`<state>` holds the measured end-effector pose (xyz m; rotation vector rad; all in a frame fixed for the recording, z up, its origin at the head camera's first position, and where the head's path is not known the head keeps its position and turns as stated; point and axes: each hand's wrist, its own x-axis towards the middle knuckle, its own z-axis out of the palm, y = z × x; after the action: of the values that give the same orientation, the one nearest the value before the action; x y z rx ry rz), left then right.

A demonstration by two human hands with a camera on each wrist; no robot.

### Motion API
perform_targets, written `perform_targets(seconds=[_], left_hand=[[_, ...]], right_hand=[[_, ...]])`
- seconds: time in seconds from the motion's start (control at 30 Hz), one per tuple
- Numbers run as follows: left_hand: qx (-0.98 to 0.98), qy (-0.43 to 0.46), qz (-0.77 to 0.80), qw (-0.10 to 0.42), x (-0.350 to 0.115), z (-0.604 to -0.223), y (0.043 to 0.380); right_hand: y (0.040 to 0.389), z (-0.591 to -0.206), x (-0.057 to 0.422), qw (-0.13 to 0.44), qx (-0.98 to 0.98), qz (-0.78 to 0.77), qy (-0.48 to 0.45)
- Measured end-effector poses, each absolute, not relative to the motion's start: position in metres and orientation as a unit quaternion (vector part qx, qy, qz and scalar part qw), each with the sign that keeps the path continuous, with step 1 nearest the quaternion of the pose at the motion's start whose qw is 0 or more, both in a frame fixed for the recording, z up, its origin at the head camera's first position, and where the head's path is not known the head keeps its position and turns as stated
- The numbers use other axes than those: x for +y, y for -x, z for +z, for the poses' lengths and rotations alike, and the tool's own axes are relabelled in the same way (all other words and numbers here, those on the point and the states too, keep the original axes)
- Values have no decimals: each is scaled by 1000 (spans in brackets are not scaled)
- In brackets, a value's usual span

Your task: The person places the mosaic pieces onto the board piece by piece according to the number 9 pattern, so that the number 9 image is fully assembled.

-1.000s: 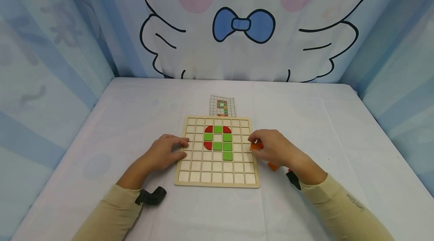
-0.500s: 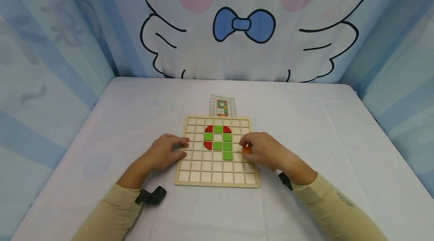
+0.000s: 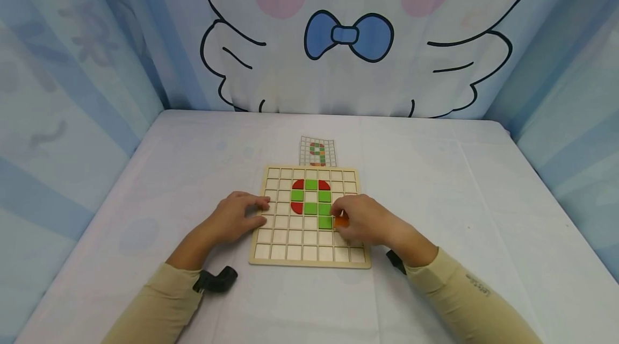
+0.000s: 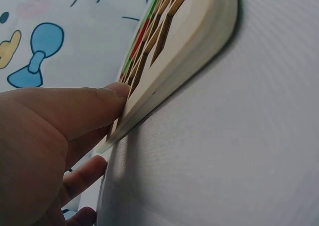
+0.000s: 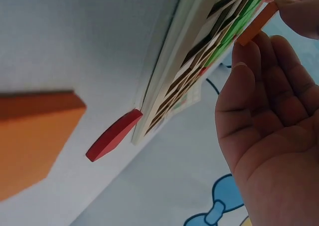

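A square wooden grid board [image 3: 309,264] lies on the white table, with green square tiles [image 3: 311,208] and red rounded tiles [image 3: 297,208] set in several of its cells. My right hand [image 3: 369,220] is over the board's right part, pinching an orange tile [image 3: 342,222] between thumb and fingers, just beside the lowest green tile. The right wrist view shows that orange tile [image 5: 256,24] held on edge close to the board. With fingers extended, my left hand [image 3: 234,216] rests at the board's left edge; its thumb [image 4: 89,109] touches the rim in the left wrist view.
Behind the board lies a printed pattern card [image 3: 316,153], partly overlapped by it. Right of the board, a loose orange tile [image 5: 35,141] and a red rounded tile [image 5: 114,136] lie on the table. A printed cloth [image 3: 271,75] hangs behind the table.
My right hand has carried the orange tile leftward from the board's right edge to beside the lowest green tile. My left hand and the board have stayed in place.
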<state>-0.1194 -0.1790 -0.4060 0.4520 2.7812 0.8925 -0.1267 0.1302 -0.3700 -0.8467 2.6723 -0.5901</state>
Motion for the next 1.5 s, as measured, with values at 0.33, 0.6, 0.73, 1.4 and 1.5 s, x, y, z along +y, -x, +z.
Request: perform_targets(seconds=[0.33, 0.6, 0.73, 1.4, 1.5], left_hand=[[936, -154, 302, 95, -179, -406, 120], [936, -151, 302, 96, -178, -405, 119], [937, -150, 301, 96, -178, -405, 119], [936, -152, 302, 95, -179, -405, 119], [936, -154, 302, 95, -178, -405, 119]], right_hand=[[123, -373, 126, 144, 919, -203, 306], [122, -374, 124, 148, 921, -201, 299], [122, -375, 124, 140, 922, -198, 300], [123, -375, 136, 158, 921, -203, 293], [123, -376, 136, 152, 924, -192, 292]])
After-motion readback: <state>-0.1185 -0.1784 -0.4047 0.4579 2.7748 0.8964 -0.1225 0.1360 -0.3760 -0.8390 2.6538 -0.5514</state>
